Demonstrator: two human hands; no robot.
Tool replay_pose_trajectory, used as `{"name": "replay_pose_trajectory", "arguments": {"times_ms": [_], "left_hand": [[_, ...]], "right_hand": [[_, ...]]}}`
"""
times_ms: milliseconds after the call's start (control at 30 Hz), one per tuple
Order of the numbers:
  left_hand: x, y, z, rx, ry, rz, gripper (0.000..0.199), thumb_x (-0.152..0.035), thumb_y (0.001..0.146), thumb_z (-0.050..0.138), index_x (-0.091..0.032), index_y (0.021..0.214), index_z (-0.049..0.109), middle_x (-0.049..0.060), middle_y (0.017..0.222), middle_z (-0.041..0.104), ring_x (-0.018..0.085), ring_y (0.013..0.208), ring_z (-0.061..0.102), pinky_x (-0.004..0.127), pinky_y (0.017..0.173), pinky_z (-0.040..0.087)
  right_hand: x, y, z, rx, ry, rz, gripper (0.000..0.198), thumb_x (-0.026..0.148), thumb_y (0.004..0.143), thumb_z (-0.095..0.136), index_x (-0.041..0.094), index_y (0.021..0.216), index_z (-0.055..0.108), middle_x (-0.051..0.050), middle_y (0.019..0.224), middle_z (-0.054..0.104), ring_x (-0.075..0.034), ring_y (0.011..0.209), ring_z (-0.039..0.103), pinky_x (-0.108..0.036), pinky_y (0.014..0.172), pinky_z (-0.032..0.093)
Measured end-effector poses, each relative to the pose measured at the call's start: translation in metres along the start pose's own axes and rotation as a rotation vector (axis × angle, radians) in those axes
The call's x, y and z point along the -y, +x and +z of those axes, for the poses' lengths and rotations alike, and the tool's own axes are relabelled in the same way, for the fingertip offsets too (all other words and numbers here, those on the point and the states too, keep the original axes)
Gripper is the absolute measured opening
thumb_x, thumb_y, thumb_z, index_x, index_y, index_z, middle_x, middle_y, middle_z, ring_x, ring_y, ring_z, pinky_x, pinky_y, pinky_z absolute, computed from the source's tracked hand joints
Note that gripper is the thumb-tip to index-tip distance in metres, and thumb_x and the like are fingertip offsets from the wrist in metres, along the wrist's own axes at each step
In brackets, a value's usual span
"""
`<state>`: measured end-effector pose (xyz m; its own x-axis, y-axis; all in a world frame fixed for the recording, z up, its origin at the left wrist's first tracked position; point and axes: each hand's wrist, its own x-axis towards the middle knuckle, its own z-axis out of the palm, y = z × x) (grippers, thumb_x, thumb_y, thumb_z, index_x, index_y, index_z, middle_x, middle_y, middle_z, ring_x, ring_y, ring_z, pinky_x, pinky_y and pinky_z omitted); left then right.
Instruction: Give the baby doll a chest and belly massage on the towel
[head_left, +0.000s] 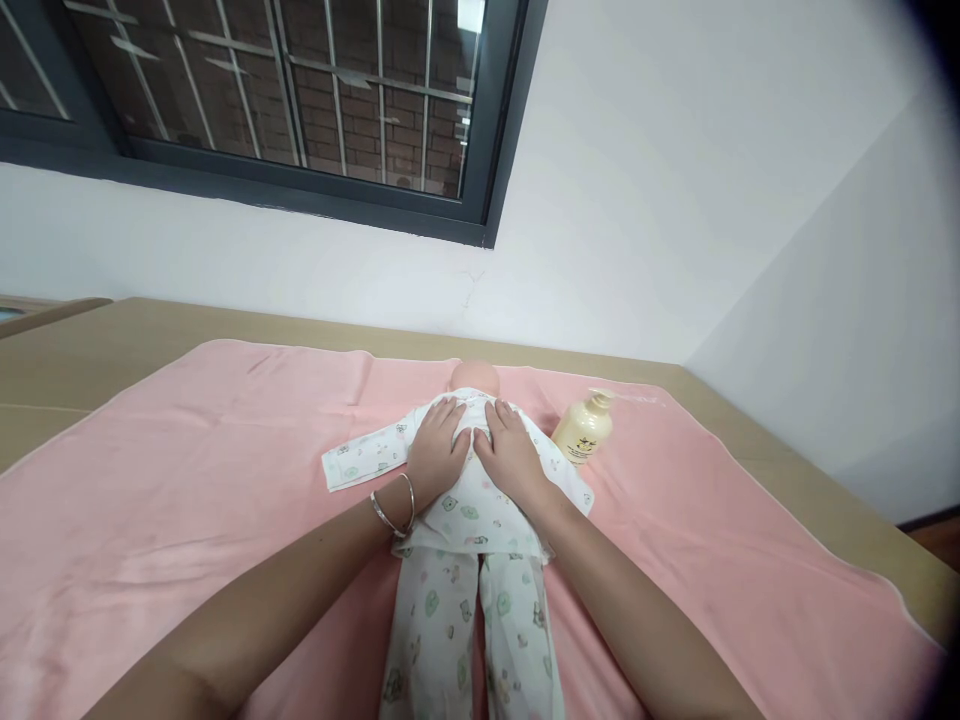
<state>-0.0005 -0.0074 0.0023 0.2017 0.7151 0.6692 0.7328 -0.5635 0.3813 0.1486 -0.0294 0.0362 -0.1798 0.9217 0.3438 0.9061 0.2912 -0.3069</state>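
On the pink cloth spread over the desk, a doll in a printed shirt and trousers lies stretched out, its bare head toward the wall. The left hand and right hand rest flat on the upper shirt, side by side, fingers extended and grasping nothing. The doll probably handles as a light body with a firm head; its clothing looks soft and loose and would likely slide under a pull. The torso, taken from both sides, seems the surest hold, better than a limp sleeve. Counted: one doll, one cloth, two sleeves, two trouser legs, and one pump bottle tilted just beside the right-hand sleeve.
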Motion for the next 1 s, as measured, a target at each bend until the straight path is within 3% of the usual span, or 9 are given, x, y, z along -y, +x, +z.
{"name": "replay_pose_trajectory", "arguments": {"times_ms": [600,1000], "left_hand": [[-0.0010,0.0005,-0.0006,0.008,-0.002,-0.003,0.040,-0.024,0.091,0.043,-0.011,0.127,0.056,0.015,0.138,0.054,0.029,0.132,0.045,0.051,0.113,0.038],[-0.0009,0.0003,0.0001,-0.014,-0.017,-0.001,0.040,-0.025,0.091,0.043,-0.017,0.128,0.055,0.012,0.137,0.055,0.029,0.132,0.047,0.052,0.112,0.039]], "right_hand": [[-0.0009,0.0001,0.0007,-0.006,0.000,-0.004,0.057,0.034,0.096,0.036,0.003,0.145,0.038,-0.021,0.151,0.035,-0.030,0.142,0.027,-0.044,0.117,0.020],[-0.0018,-0.0001,0.0017,-0.011,-0.002,0.000,0.057,0.035,0.096,0.035,0.004,0.145,0.039,-0.020,0.151,0.035,-0.029,0.142,0.028,-0.044,0.117,0.021]]}}
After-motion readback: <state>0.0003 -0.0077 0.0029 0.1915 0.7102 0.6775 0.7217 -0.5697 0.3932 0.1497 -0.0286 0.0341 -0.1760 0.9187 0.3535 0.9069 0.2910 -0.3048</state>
